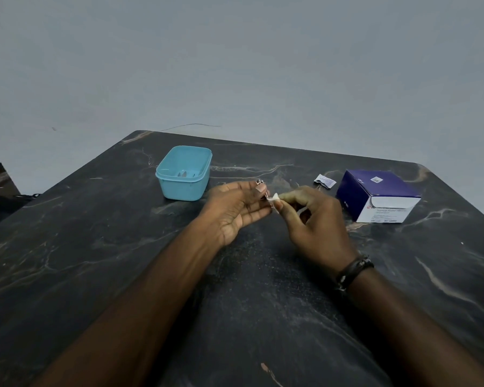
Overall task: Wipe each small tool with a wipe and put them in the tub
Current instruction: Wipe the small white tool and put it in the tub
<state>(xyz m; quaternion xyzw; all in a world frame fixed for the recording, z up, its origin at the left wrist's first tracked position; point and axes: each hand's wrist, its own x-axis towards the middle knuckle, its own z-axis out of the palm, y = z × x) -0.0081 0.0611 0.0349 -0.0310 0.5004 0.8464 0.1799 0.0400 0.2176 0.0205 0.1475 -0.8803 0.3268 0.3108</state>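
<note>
A light-blue plastic tub [183, 172], rectangular with rounded corners and a lipped rim, stands open at far left-centre of the dark marbled table [95, 247]; small pale items lie on its floor, too indistinct to name. At far right sits a purple-and-white cardboard box [376, 194], and a torn sachet [324, 181] lies just left of it. My left hand [235, 210], palm turned right with fingers nearly straight, pinches a small metal tool [262, 188] between thumb and fingertips, just right of the tub. My right hand [315, 222], fingers curled, pinches a white wipe [274, 197] against the tool. A dark band [352, 270] circles my right wrist. The table's far edge meets a plain grey wall [235, 65]; smooth veined tabletop lies bare near me and at left.
</note>
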